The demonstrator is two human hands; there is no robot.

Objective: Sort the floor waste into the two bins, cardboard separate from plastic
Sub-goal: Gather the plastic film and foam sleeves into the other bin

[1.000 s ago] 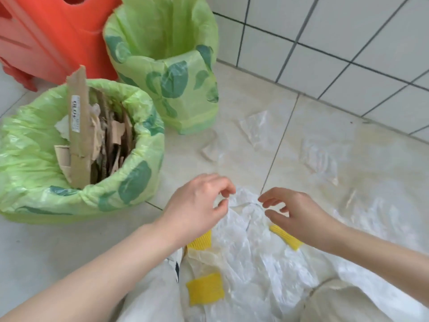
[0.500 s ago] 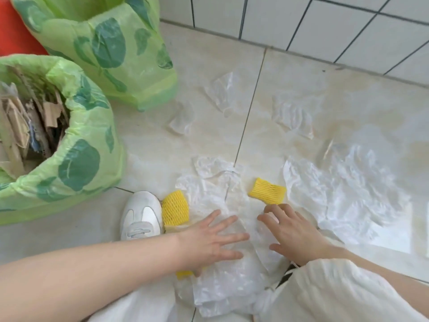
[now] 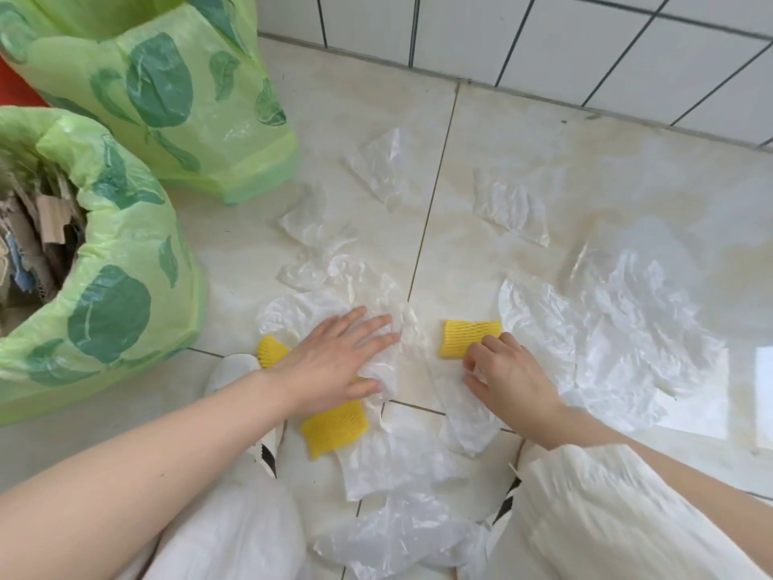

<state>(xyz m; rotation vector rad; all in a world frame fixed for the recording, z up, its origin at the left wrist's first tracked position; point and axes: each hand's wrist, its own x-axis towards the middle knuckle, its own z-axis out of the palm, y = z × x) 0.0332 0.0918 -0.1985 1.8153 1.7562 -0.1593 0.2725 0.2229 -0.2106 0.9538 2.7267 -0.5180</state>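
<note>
Two bins stand at the left, both lined w/ green leaf-print bags: the near bin (image 3: 113, 286) already holds cardboard scraps (image 3: 37, 240), the far bin (image 3: 175, 98) behind it shows no contents from this angle, so presumably that one is for plastic. No cardboard visible on the floor (image 3: 523, 131); what's left looks like all plastic, i.e. clear film sheets plus yellow foam-net sleeves. Left hand (image 3: 339, 362) lies flat, fingers straight and spread, pressing on a crumpled film sheet (image 3: 334, 286) just in front of the knees; not gripping anything. Right hand (image 3: 506, 370) has fingers curled down at the edge of a yellow net sleeve (image 3: 468, 337), touching it, but whether it's actually pinched or just nudged I can't tell. A 2nd yellow sleeve (image 3: 334, 424) sits partly under the left wrist, a 3rd (image 3: 270, 349) peeks out beside the white shoe (image 3: 230, 370). More film lies around: a big wrinkled patch (image 3: 606, 328) to the right, smaller bits (image 3: 385, 165) and (image 3: 510, 207) nearer the tiled wall (image 3: 543, 35), and more between the legs. Step in hand, as I read it: gathering the plastic into a bunch. Next move prob. calls for raking film + sleeves together w/ both hands, closing fingers round the wad, then carrying it over the cardboard bin to the far one. Film is light and slippery, so loose bits may drop en route.
</note>
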